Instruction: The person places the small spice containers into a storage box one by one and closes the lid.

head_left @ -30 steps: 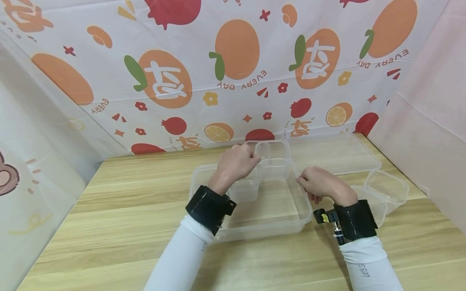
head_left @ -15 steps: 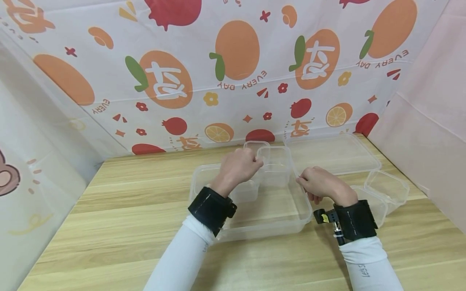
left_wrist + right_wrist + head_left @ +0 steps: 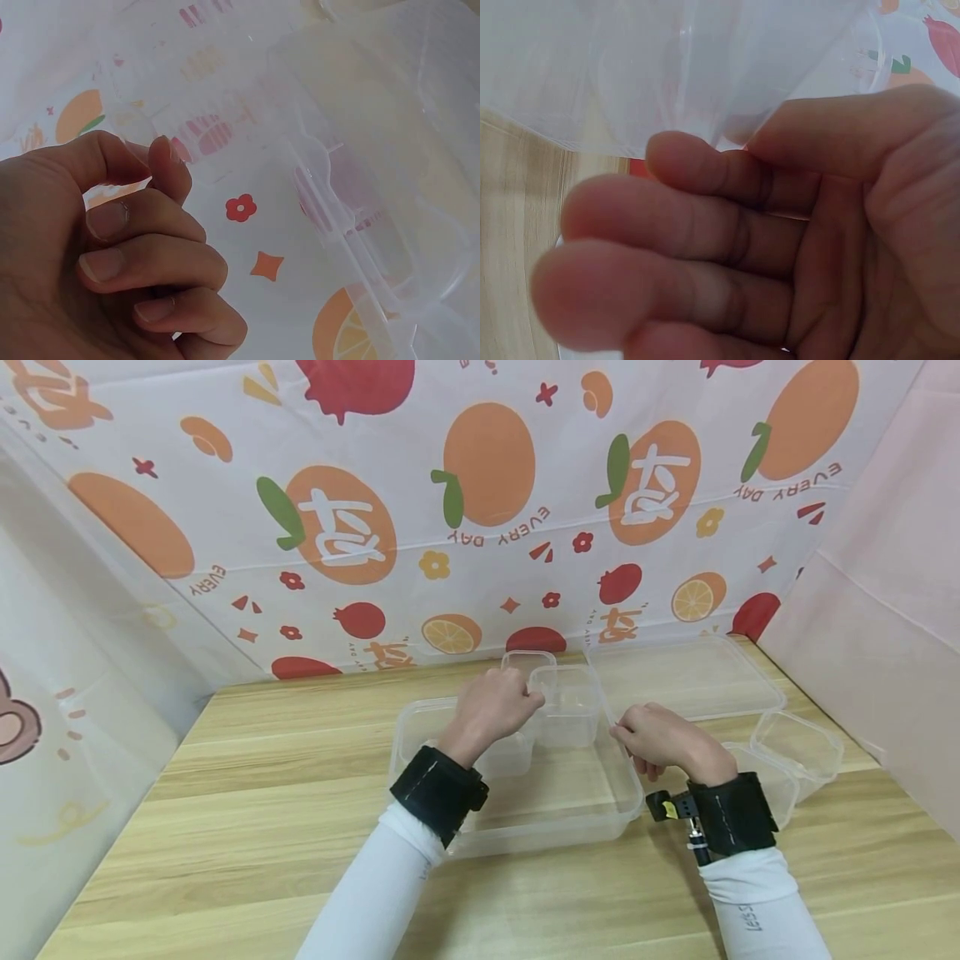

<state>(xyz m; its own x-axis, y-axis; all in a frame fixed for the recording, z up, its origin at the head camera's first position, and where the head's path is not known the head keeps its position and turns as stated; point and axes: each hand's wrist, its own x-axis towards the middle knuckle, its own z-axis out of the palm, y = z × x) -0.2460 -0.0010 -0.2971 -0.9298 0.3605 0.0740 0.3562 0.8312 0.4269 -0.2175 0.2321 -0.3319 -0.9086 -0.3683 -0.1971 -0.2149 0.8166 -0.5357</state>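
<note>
My left hand [image 3: 495,706] pinches the near left rim of a small clear plastic container [image 3: 570,727] between thumb and index finger. That container sits upright inside a large clear plastic box [image 3: 540,839], toward its back right. In the left wrist view the other fingers of my left hand [image 3: 142,232] curl inward below the see-through wall. My right hand [image 3: 663,737] pinches the right rim of the large box. Thumb and index finger meet on its clear edge in the right wrist view. Another small container [image 3: 506,760] is in the box, partly hidden by my left hand.
A small clear rim [image 3: 528,656] shows at the back of the box. Behind to the right lies a large clear lid [image 3: 686,677] near the printed cloth [image 3: 487,560]. Two more small containers [image 3: 798,743] stand right of my right hand on the wooden table [image 3: 285,793].
My left hand has moved slightly right and down, lowering the small container into the large box. My right hand has stayed at the box's rim.
</note>
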